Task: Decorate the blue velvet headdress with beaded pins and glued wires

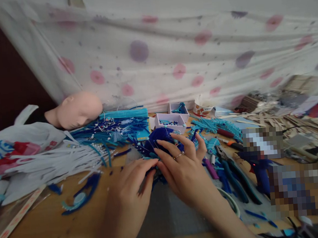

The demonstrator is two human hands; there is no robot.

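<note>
My left hand (131,188) and my right hand (182,166) meet over a dark blue fuzzy ornament (160,139) at the middle of the wooden table (54,227). The left fingers are pressed together against the piece's lower edge, pinching something too small to make out. My right hand, with a ring on one finger, curls over the ornament's right side and grips it. Teal and blue fringed pieces (216,126) lie just beyond the right hand.
A mannequin head (78,110) lies at the left beside white strips (55,162) and printed fabric. Small white boxes (170,120) of beads, a paper cup (202,108), pliers (236,175), a blue glue gun (260,170) and wooden sticks (279,119) crowd the right. A spotted cloth (170,53) hangs behind.
</note>
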